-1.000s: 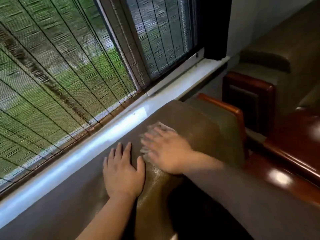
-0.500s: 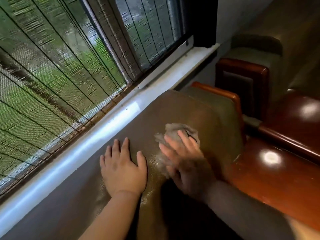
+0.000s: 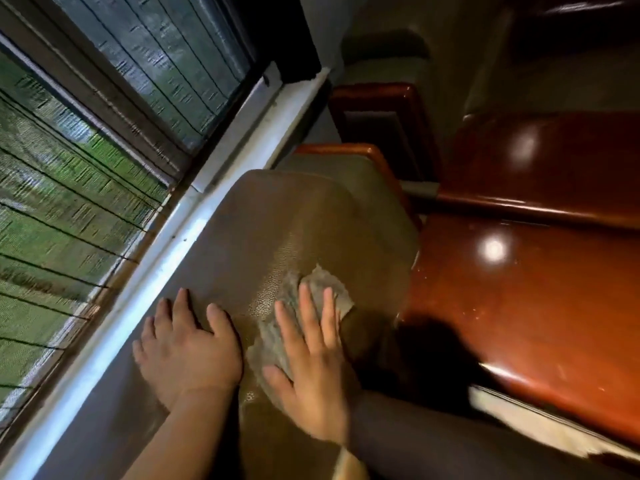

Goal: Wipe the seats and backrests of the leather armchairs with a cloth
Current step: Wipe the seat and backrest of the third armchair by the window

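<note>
The top of the leather backrest (image 3: 277, 216) is being wiped, which is judged to be the step in hand. The cloth (image 3: 294, 306) is being pressed flat against the leather near the backrest's right edge by the right hand (image 3: 311, 368), its fingers (image 3: 306, 306) being kept straight and spread over the cloth rather than curled round it. The left hand (image 3: 187, 355) is being rested flat beside it, nothing being held, close to the edge by the window sill (image 3: 207, 199). The far corner of the backrest is judged to need covering next, with firm, even pressure.
</note>
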The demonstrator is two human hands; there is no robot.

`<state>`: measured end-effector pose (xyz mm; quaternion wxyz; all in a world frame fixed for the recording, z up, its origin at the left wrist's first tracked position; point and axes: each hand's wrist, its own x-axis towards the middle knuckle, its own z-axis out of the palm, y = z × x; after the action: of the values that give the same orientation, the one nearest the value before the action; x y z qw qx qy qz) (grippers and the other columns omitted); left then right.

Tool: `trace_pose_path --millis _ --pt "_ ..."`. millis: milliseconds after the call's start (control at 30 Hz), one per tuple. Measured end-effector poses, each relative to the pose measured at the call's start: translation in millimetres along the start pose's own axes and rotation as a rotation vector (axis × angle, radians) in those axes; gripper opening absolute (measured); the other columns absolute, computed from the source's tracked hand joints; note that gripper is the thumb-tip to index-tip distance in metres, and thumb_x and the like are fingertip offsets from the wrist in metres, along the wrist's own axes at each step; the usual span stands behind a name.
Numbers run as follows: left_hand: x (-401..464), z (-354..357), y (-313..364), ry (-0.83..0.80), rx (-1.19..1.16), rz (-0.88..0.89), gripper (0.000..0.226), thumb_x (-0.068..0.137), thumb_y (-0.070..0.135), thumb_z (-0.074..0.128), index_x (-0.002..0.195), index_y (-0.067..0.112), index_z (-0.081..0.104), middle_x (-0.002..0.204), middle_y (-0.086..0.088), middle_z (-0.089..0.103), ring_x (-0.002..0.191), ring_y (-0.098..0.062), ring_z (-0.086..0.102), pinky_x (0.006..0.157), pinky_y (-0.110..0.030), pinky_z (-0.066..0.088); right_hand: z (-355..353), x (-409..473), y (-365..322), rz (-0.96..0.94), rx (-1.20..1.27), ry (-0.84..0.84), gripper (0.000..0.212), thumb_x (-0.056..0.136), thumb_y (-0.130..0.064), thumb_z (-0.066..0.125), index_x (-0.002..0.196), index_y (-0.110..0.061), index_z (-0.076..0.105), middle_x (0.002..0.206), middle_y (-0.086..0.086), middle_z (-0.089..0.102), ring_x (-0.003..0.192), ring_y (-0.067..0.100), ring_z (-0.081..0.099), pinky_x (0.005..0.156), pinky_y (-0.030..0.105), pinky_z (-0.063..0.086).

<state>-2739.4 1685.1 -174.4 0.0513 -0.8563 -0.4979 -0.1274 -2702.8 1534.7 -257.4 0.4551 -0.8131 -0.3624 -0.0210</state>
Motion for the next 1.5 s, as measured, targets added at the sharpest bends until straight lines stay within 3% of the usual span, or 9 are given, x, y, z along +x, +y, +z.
trace_pose_path --millis 100,267,367,467,733,933,1200,1333,1500 --pt "2 4 -3 0.003 0.006 0.015 0.080 0.092 0.061 0.021 0.156 0.022 0.048 0.162 -0.012 0.045 0.150 -0.034 0.038 0.124 -0.056 0.025 -16 69 58 0.035 -0.125 0.016 0.082 0.101 -0.063 0.028 0.166 -0.024 -0.003 0.172 0.015 -0.011 0.157 0.042 -0.014 0.127 0.061 0.006" --pt "5 12 -7 0.018 0.026 0.009 0.077 0.093 0.060 0.022 0.157 0.023 0.046 0.162 -0.012 0.044 0.149 -0.034 0.038 0.124 -0.057 0.024 -37 159 118 0.781 0.210 0.028 0.082 0.102 -0.067 0.008 0.167 -0.017 0.003 0.174 0.009 -0.004 0.160 0.027 -0.009 0.128 0.048 -0.005" --pt "6 12 -6 0.021 0.017 0.011 0.076 0.093 0.060 0.023 0.157 0.024 0.045 0.164 -0.011 0.043 0.151 -0.034 0.037 0.126 -0.056 0.021 -2 90 68 0.481 0.051 0.087 0.089 0.100 -0.061 -0.011 0.164 -0.003 0.009 0.172 0.017 -0.006 0.159 0.031 -0.013 0.128 0.051 -0.004" --pt "3 9 -5 0.025 0.010 -0.010 0.076 0.093 0.060 0.023 0.157 0.026 0.045 0.165 -0.010 0.041 0.151 -0.032 0.036 0.127 -0.054 0.020 14 5 23 0.357 0.114 -0.026 0.087 0.102 -0.065 0.007 0.164 -0.004 0.001 0.171 0.021 -0.007 0.158 0.038 -0.015 0.127 0.058 0.004" --pt "1 8 -1 0.037 0.018 -0.024 0.076 0.093 0.060 0.022 0.157 0.028 0.047 0.163 -0.009 0.044 0.152 -0.029 0.036 0.128 -0.051 0.020 -33 140 86 0.564 0.232 0.024 0.095 0.097 -0.067 0.033 0.166 -0.012 -0.001 0.173 0.017 -0.001 0.159 0.036 -0.008 0.129 0.049 -0.003" --pt "1 3 -2 -0.016 0.003 -0.013 0.076 0.092 0.063 0.018 0.158 0.034 0.043 0.167 -0.003 0.038 0.154 -0.028 0.033 0.129 -0.052 0.015 -4 10 2 0.049 -0.022 -0.145 0.090 0.097 -0.064 0.033 0.159 -0.033 -0.025 0.169 0.004 -0.030 0.152 0.038 -0.031 0.125 0.064 0.002" --pt "-11 -11 5 -0.077 -0.037 0.173 0.078 0.092 0.070 0.020 0.160 0.036 0.039 0.169 0.001 0.036 0.157 -0.030 0.027 0.128 -0.056 0.017 -39 118 50 0.523 0.147 -0.128 0.081 0.104 -0.063 0.028 0.164 -0.026 -0.011 0.171 0.006 -0.021 0.157 0.037 -0.019 0.127 0.053 -0.007" --pt "-11 -28 46 -0.207 0.018 0.429 0.089 0.090 0.077 0.030 0.166 0.032 0.024 0.174 -0.007 0.022 0.159 -0.038 0.021 0.127 -0.059 0.021 -13 0 11 0.166 -0.021 -0.332 0.079 0.094 -0.062 -0.008 0.158 -0.018 -0.023 0.157 0.016 -0.044 0.148 0.041 -0.038 0.125 0.057 -0.010" --pt "19 -6 120 -0.179 0.078 0.633 0.076 0.100 0.071 0.030 0.167 0.045 0.005 0.178 0.001 0.002 0.162 -0.033 0.005 0.129 -0.061 0.009 -16 40 74 0.250 0.005 -0.201 0.081 0.094 -0.061 0.009 0.154 -0.025 -0.033 0.170 0.012 -0.021 0.155 0.035 -0.025 0.127 0.054 -0.008"
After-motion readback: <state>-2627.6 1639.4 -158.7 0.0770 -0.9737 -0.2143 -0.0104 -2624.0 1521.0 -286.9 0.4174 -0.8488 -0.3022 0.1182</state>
